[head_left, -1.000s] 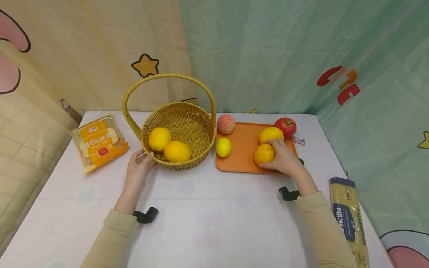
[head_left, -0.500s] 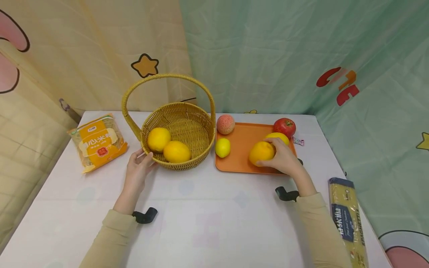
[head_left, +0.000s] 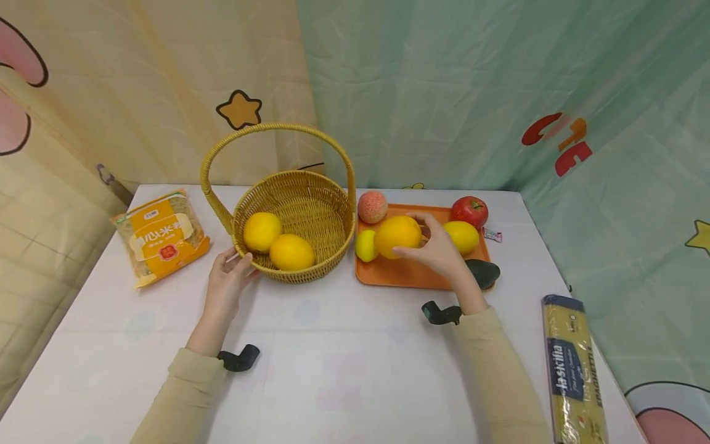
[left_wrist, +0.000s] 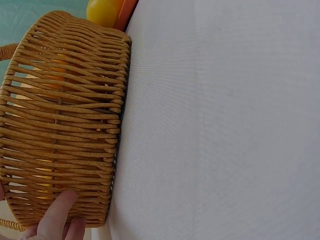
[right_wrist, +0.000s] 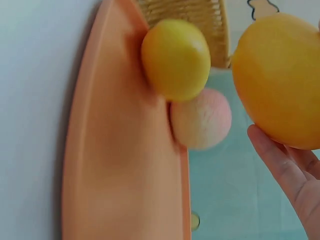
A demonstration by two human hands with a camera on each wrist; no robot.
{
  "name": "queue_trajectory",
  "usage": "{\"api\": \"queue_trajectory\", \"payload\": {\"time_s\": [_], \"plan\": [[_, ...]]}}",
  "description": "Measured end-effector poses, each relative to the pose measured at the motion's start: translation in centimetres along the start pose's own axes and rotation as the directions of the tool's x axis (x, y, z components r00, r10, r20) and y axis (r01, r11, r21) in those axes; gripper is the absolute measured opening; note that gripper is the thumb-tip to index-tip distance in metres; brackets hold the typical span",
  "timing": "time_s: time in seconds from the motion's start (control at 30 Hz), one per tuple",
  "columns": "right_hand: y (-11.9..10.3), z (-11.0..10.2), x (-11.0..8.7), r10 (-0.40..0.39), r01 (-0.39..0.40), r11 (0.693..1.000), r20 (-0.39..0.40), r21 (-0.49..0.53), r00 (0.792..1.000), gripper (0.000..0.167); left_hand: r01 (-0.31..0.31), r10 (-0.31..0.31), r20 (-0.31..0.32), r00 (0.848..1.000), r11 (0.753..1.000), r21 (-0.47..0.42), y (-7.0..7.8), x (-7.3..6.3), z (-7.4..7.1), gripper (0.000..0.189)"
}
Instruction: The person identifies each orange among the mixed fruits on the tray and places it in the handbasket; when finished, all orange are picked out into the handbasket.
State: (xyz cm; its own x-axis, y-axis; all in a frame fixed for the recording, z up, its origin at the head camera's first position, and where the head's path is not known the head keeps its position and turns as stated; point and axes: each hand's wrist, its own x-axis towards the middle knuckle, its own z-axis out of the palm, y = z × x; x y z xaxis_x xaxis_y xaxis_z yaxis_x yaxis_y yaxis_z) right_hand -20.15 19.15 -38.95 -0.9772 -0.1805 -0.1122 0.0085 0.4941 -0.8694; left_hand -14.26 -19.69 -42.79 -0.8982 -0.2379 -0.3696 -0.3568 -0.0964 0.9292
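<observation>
My right hand (head_left: 440,250) holds an orange (head_left: 398,237) between thumb and fingers, raised over the orange tray (head_left: 388,277). In the right wrist view the same orange (right_wrist: 280,80) is apart from the tray. At the wicker basket (head_left: 299,271), my left hand (head_left: 227,280) grips the near left side, thumb at the rim; its fingertips (left_wrist: 62,205) lie against the weave in the left wrist view. Two yellow fruits (head_left: 263,231) rest inside the basket. On the tray are a small lemon (head_left: 366,246), a larger yellow fruit (head_left: 461,237) and a dark green avocado-like fruit (head_left: 484,273).
A peach (head_left: 372,206) and a red apple (head_left: 469,212) sit at the tray's far corners. Beside the tray lies a small wrapped candy (head_left: 492,235). A noodle packet (head_left: 161,237) is at the left, a spaghetti packet (head_left: 574,370) at the right edge.
My right hand has lifted the orange from the right part of the tray and carried it left toward the basket. The larger yellow fruit shifted slightly right. My left hand stays put.
</observation>
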Motion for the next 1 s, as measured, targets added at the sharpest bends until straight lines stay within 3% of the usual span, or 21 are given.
{"api": "queue_trajectory", "payload": {"time_s": [0.33, 0.53, 0.77, 1.0], "plan": [[-3.9, 4.1, 2.8, -0.102, 0.096, 0.965, 0.009, 0.244, 0.995, 0.072, 0.008, -0.008, -0.001, 1.000, 1.000, 0.004, 0.0, -0.1, 0.1, 0.067], [-5.2, 6.6, 4.2, -0.116, 0.106, 0.943, 0.011, 0.316, 0.993, 0.066, 0.002, -0.002, -0.003, 1.000, 1.000, 0.003, 0.0, -0.1, 0.0, 0.066], [-6.5, 10.0, 5.3, -0.086, 0.082, 0.946, -0.001, 0.314, 0.996, 0.073, -0.009, 0.009, 0.007, 1.000, 1.000, 0.000, 0.0, -0.1, 0.0, 0.066], [-7.9, 12.7, 6.6, -0.093, 0.100, 0.977, -0.046, 0.187, 0.995, 0.079, -0.007, 0.007, 0.007, 1.000, 1.000, -0.004, 0.0, 0.0, 0.1, 0.067]]}}
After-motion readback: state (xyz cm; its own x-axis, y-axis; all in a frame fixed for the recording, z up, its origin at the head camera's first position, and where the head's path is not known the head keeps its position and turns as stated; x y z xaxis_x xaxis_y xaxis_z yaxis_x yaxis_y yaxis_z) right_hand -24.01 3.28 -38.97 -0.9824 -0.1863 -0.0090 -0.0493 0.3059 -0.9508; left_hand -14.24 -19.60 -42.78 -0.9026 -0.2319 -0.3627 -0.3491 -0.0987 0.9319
